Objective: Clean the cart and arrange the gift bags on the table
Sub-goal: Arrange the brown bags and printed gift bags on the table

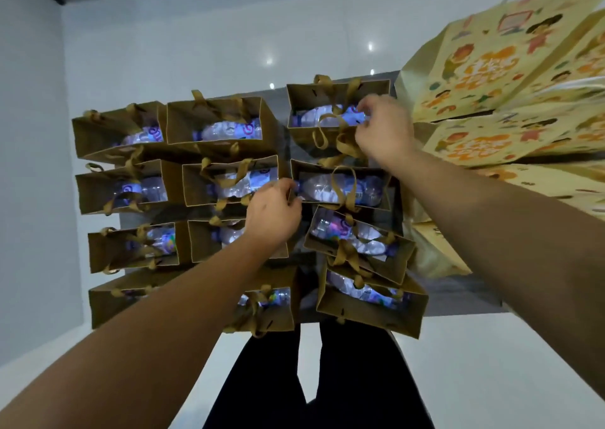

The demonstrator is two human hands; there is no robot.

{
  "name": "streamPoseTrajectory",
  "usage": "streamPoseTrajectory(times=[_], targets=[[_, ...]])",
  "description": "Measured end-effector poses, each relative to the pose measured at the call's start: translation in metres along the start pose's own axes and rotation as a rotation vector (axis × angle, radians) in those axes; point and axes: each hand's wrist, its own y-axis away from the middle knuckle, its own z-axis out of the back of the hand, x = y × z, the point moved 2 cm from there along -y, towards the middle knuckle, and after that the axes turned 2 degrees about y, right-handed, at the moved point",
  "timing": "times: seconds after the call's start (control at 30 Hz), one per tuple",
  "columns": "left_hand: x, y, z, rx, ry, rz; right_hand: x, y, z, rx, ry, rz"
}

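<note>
Step in hand, as I read it: arranging stage. Brown gift bags w/ ribbon handles stand in rows on dark grey surface (458, 294); can't tell if that is cart or table.

L to R:
- Left col + mid col: bags upright, open tops, each w/ a plastic water bottle lying inside, e.g. far-left bag (118, 134). Packed close, roughly in line.
- Left hand (273, 214): fingers curled, pinching left edge of second bag in right col (340, 188). Fingertips on the rim; bag just beside mid col.
- Right col less tidy: third bag (358, 243) tilted, leaning on its neighbours.
- Right hand (383, 127): fingers curled at far bag of right col (337, 111), at its ribbon handle/near rim; looks like a pinch, exact contact blurred.
- Far right: stack of yellow cartoon-print paper bags (510, 78), touching right col.

Next move (judgement): both hands shift their bags to square up right col, then straighten the tilted bag. Risk: the light bags tip.
</note>
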Motion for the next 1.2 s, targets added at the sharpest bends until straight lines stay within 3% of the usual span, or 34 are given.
streamPoseTrajectory(times=[0.1, 0.23, 0.33, 0.47, 0.53, 0.67, 0.8, 0.93, 1.03, 1.13, 1.2], targets=[[0.005, 0.003, -0.01, 0.03, 0.006, 0.028, -0.01, 0.057, -0.002, -0.153, -0.109, 0.038], [0.004, 0.02, -0.027, 0.118, 0.002, 0.03, -0.037, 0.16, -0.029, 0.068, -0.048, 0.114], [0.005, 0.032, -0.042, 0.179, -0.063, -0.039, -0.057, 0.214, -0.056, 0.135, 0.038, 0.118], [0.008, 0.041, -0.057, 0.249, -0.089, -0.079, -0.059, 0.232, -0.07, 0.432, 0.039, -0.073], [0.007, 0.043, -0.062, 0.266, -0.108, -0.087, -0.054, 0.231, -0.073, 0.488, -0.059, -0.136], [0.008, 0.044, -0.065, 0.271, -0.089, -0.079, -0.043, 0.226, -0.081, 0.298, -0.453, -0.356], [0.012, 0.045, -0.066, 0.271, -0.086, -0.07, -0.033, 0.208, -0.074, 0.292, -0.228, -0.336], [0.014, 0.044, -0.068, 0.264, -0.076, -0.047, -0.026, 0.177, -0.076, 0.566, -0.108, -0.45], [0.015, 0.043, -0.068, 0.284, -0.068, -0.035, -0.035, 0.179, -0.078, 0.727, 0.044, -0.405], [0.014, 0.045, -0.068, 0.293, -0.068, -0.031, -0.045, 0.19, -0.078, 0.64, 0.191, -0.355], [0.012, 0.048, -0.068, 0.301, -0.065, -0.008, -0.04, 0.195, -0.083, 0.642, 0.16, -0.344]])
